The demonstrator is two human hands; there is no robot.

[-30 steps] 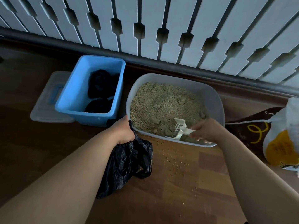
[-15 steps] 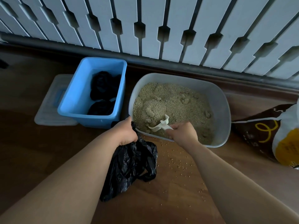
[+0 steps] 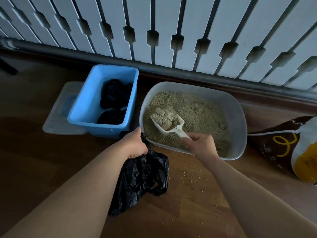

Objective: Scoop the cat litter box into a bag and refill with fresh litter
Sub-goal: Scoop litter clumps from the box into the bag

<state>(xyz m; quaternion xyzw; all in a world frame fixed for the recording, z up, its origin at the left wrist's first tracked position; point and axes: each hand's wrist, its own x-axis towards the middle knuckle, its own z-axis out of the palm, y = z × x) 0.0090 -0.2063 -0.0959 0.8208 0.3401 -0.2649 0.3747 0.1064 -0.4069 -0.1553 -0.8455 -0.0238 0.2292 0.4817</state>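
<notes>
A grey litter box (image 3: 240,121) full of sandy litter stands on the wooden floor by the wall. My right hand (image 3: 202,145) grips the handle of a white scoop (image 3: 169,123), which is raised over the box's left part, loaded with clumps and litter. My left hand (image 3: 134,145) holds the top of a crumpled black plastic bag (image 3: 142,179) just left of the box's near-left corner; the bag hangs down to the floor. A brown, white and yellow litter bag (image 3: 284,146) lies at the right.
A blue plastic bin (image 3: 85,107) holding black bags stands left of the litter box, its clear lid (image 3: 58,117) flat on the floor beside it. Loose grains (image 3: 190,176) lie scattered on the floor before the box. A white slatted wall panel (image 3: 163,28) runs behind.
My right hand swept the scoop from the box's near middle to its left side and lifted it out loaded with clumps. My left hand kept hold of the black bag.
</notes>
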